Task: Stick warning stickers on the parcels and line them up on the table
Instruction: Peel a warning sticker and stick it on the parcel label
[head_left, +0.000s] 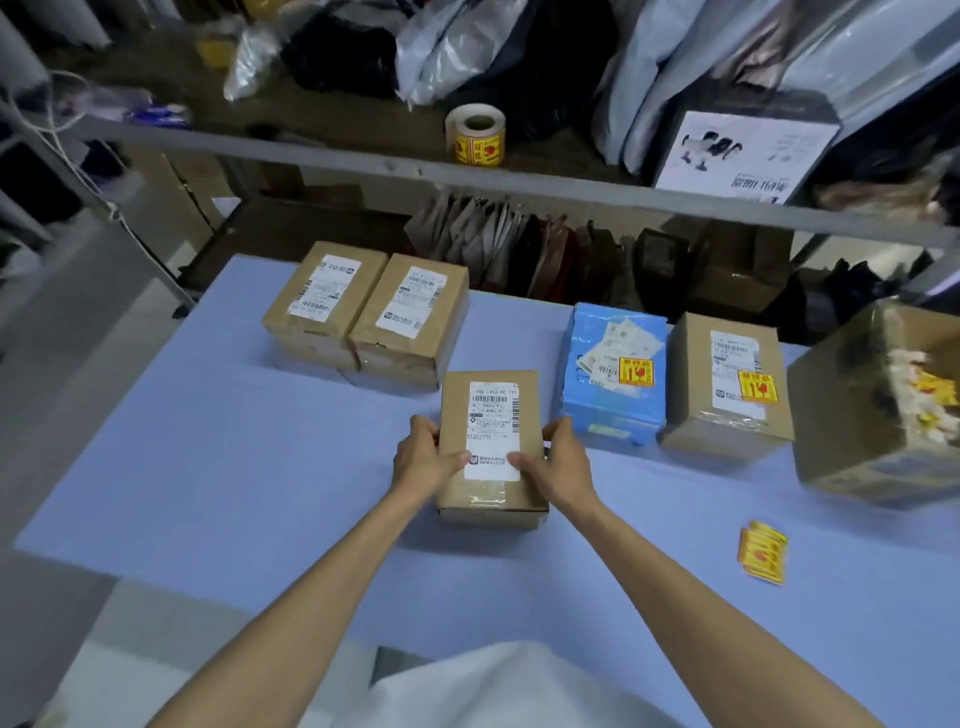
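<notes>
So, both hands on the middle parcel

Ok, the brown parcel (491, 447) sits flat on the blue table (208, 467), pretty much dead centre in front of the person. Its long axis runs straight away from them, short end facing the body. Left hand (423, 457) grips the left side and right hand (558, 462) the right side, with both thumbs lying on top at the bottom of the white shipping label (493, 431).

That label reads right way up from the person's side: barcode at the far end, and a number line that seems to start "100" and end "771". The rest is too small for me.

Just right of it stand a blue parcel (613, 374) and another brown parcel (727, 384), each with a yellow warning sticker with red symbols. Two more brown boxes (324, 301) sit touching each other at the far left. Loose yellow stickers (762, 556) lie on the table near right, and a sticker roll (475, 134) is up on the shelf.
</notes>
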